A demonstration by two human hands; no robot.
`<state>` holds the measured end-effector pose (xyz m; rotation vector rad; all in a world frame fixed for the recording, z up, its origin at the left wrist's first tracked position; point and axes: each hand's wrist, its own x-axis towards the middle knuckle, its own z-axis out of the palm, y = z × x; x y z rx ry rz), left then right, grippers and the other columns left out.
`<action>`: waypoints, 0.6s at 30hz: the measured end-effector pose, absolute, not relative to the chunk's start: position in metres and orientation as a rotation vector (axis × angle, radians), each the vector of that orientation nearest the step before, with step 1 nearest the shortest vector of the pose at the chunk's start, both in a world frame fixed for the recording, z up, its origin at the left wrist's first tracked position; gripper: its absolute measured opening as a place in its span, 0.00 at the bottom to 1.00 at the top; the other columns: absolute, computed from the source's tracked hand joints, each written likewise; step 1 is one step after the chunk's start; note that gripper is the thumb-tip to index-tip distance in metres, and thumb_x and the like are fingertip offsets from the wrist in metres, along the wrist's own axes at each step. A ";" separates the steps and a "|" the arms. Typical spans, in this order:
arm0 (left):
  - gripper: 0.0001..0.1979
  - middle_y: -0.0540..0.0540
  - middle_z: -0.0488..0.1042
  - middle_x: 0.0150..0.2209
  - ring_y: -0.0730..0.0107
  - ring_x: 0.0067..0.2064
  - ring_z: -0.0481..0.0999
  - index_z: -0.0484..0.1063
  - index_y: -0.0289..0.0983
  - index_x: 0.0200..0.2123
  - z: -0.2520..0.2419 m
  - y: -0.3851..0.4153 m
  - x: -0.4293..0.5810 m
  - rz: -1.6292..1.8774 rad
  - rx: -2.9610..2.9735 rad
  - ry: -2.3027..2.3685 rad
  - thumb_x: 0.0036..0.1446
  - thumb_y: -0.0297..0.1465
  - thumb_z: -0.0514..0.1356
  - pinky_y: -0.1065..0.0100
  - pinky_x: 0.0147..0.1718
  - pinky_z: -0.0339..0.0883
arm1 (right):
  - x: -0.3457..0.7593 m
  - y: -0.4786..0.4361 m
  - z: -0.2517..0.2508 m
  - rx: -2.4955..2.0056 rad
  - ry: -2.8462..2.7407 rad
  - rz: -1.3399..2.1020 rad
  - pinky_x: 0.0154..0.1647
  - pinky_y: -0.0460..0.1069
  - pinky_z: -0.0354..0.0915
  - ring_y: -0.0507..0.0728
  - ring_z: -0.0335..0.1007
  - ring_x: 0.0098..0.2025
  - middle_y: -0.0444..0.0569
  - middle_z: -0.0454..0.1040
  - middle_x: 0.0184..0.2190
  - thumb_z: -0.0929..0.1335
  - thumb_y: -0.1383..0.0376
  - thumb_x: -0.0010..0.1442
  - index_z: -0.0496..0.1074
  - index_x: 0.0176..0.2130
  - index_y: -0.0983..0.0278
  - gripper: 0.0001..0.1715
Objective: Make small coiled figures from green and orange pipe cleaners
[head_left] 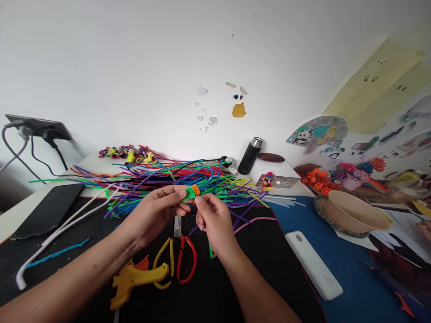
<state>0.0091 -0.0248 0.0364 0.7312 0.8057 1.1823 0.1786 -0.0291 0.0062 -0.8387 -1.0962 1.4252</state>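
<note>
Between my two hands is a small green and orange pipe cleaner piece [192,192], raised above the black mat. My left hand [164,202] pinches its green end between thumb and fingers. With thumb and forefinger closed, my right hand [213,220] grips its right side near the orange part. Just below lie scissors [184,255] with one yellow and one red handle, their blades partly hidden by my hands. A yellow glue gun [134,280] rests to their left. Behind my hands spreads a big heap of colourful pipe cleaners [161,177].
A black phone [49,211] and white twisted stems [60,231] lie at left. Small figures [129,154] stand at the back. A black thermos [250,156] leans by a white box [274,170]. At right are a white oblong device [314,264] and a beige bowl [353,213].
</note>
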 end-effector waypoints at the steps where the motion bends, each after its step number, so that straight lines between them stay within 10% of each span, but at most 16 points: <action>1: 0.18 0.45 0.84 0.29 0.70 0.28 0.83 0.87 0.33 0.35 0.036 -0.025 0.009 1.173 0.717 0.794 0.42 0.34 0.85 0.77 0.27 0.78 | 0.179 -0.029 0.006 -0.836 -1.099 1.433 0.19 0.45 0.50 0.48 0.54 0.17 0.34 0.61 0.17 0.78 0.42 0.60 0.73 0.33 0.61 0.28; 18: 0.12 0.41 0.84 0.28 0.65 0.27 0.82 0.85 0.34 0.33 0.040 -0.027 0.004 1.013 0.894 0.768 0.59 0.38 0.75 0.72 0.27 0.77 | 0.177 -0.028 0.005 -0.799 -1.059 1.463 0.17 0.44 0.50 0.46 0.58 0.18 0.42 0.77 0.30 0.80 0.43 0.57 0.73 0.37 0.61 0.28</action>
